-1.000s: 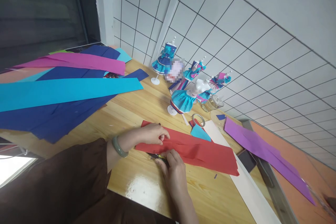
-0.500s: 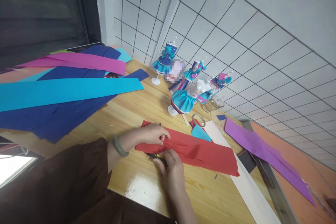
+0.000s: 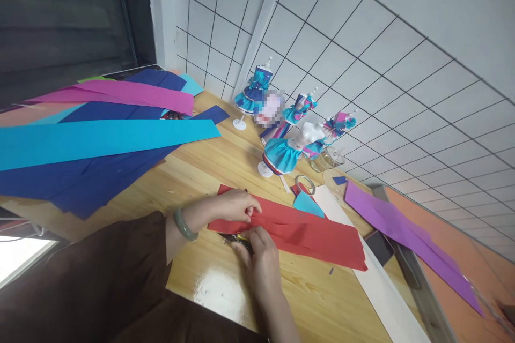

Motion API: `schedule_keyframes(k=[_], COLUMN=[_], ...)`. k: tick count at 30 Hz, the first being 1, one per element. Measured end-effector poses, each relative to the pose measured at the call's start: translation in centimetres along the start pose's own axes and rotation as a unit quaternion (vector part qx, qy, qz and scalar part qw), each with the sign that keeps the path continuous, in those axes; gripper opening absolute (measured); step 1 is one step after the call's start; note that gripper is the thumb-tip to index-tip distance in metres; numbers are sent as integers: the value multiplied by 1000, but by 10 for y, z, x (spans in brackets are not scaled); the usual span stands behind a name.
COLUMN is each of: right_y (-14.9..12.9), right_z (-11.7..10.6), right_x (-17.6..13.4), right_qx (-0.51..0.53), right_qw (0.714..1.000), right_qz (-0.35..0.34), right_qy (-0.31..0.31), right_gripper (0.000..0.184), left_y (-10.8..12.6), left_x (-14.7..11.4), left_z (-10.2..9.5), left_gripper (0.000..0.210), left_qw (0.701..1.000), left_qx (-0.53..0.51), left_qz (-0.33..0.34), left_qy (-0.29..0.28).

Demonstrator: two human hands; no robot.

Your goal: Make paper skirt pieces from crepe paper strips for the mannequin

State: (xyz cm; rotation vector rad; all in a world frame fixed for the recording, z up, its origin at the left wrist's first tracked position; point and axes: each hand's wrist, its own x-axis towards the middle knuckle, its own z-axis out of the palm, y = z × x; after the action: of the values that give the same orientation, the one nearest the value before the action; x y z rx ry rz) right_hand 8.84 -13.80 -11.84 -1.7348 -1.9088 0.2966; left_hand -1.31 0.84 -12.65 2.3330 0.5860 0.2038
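Note:
A long folded strip of red crepe paper point(image 3: 314, 233) lies slantwise on the wooden table. My left hand point(image 3: 240, 207), wearing a green bangle, rests on its left part with fingers curled and pinching the paper. Below, at the strip's near edge, my right hand point(image 3: 261, 257) is closed around dark scissors point(image 3: 232, 238) with a bit of yellow showing. Their tips point left, and the fingers hide most of the handles. The right fingertips touch the red edge.
Small dress-form mannequins point(image 3: 279, 155) in paper dresses stand at the back beside a glass point(image 3: 326, 158). Coloured paper sheets point(image 3: 100, 142) are piled left. A tape roll point(image 3: 304, 185), blue scrap point(image 3: 308, 203), white strip point(image 3: 382, 289) and purple paper point(image 3: 402, 241) lie right.
My right hand and the scissors have shifted slightly left along the red paper's near edge. The left hand stays almost where it was.

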Motion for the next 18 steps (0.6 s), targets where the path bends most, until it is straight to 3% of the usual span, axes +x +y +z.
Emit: schedule_keyframes(k=[18], right_y=[-7], right_z=[5], right_x=[4], right_qx=[-5], right_qw=[1000], right_qz=[-8], right_qy=[-3], right_gripper=[27], left_y=[-1], left_x=[-1], left_z=[-1], left_gripper=[33], left_qw=[1000], left_qx=[-13], left_qz=[0], left_qy=[-6])
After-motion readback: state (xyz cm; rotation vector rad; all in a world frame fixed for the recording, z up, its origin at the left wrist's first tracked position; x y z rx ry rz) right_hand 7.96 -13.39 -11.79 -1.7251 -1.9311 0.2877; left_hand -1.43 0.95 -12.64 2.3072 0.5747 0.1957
